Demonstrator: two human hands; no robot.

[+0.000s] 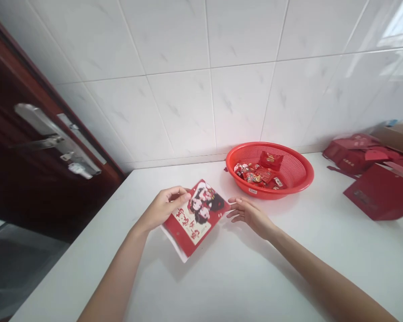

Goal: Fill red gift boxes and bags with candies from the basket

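Note:
A red printed card point(198, 217) with two cartoon figures and red lettering is tilted above the white table, a white layer showing along its lower left edge. My left hand point(164, 207) grips its upper left side, thumb on top. Beside the card's right corner is my right hand point(250, 217), fingers apart and holding nothing; whether a fingertip touches the corner is hard to tell. Behind my right hand sits a red plastic basket point(297, 172) with small red packets point(255, 174) and a shiny red pouch point(271, 160) inside.
On the right of the white table point(201, 290) lie red bags point(352, 154), a larger red box or bag point(379, 192) and a cardboard box point(398, 137). A tiled wall point(177, 107) runs behind. At left stands a dark red door point(16, 165) with a metal handle.

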